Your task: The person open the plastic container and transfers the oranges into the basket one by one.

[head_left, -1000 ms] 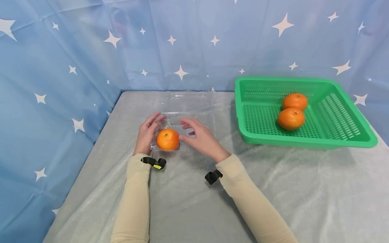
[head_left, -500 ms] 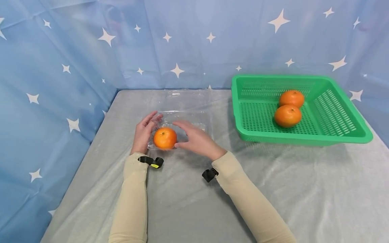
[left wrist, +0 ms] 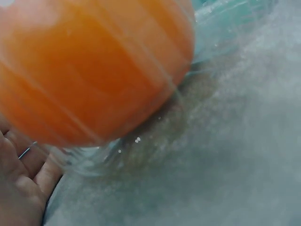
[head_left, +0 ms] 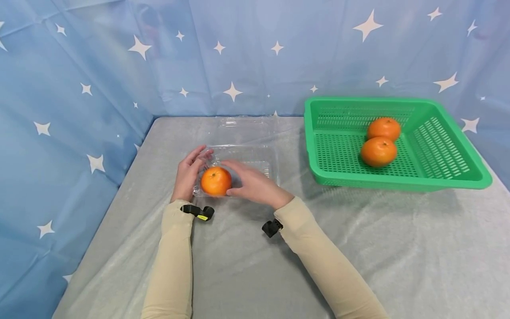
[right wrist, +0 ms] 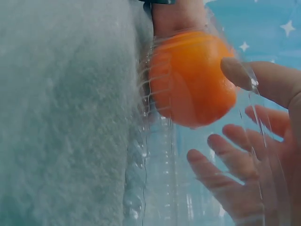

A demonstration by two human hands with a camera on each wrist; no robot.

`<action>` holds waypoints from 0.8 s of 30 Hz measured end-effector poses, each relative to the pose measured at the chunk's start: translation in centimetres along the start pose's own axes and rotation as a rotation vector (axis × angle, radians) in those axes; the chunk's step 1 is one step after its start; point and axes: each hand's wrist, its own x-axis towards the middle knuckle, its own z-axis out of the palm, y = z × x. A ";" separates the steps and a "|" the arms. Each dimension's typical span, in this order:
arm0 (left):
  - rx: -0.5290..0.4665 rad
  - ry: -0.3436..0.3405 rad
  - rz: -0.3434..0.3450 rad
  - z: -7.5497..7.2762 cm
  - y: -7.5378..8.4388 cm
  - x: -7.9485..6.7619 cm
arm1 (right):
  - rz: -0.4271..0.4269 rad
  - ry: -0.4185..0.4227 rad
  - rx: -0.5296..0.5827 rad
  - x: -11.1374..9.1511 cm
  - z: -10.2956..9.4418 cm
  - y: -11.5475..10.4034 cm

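Note:
An orange (head_left: 216, 180) sits in the near left corner of a clear plastic clamshell container (head_left: 266, 166), whose lid (head_left: 247, 126) lies folded back behind it. At the container's left wall, my left hand (head_left: 188, 175) rests with its fingers loosely bent. My right hand (head_left: 255, 182) reaches over the container from the right, thumb at the orange's side and the other fingers behind it. The right wrist view shows the thumb (right wrist: 237, 74) right at the orange (right wrist: 193, 80) and the fingers (right wrist: 230, 160) spread, seen through clear plastic. Close up in the left wrist view, the orange (left wrist: 94, 70) shows through the wall.
To the right stands a green plastic basket (head_left: 398, 182) with two more oranges (head_left: 378, 152) inside. Grey cloth (head_left: 235, 266) covers the table. A blue curtain with white stars (head_left: 255, 53) hangs behind and on the left.
My right hand has moved slightly left, its fingers closing in behind the orange. The left hand keeps its place at the container. The head view has shifted a little.

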 end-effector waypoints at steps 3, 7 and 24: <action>-0.014 -0.005 0.002 0.0 0.0 0.0 | -0.027 -0.010 0.015 0.2 0.1 -0.1; -0.018 -0.007 0.004 0.0 -0.2 0.0 | -0.030 -0.019 0.032 0.4 0.3 0.0; 0.015 -0.003 -0.003 0.0 0.2 -0.3 | -0.022 -0.069 0.056 0.3 0.7 0.3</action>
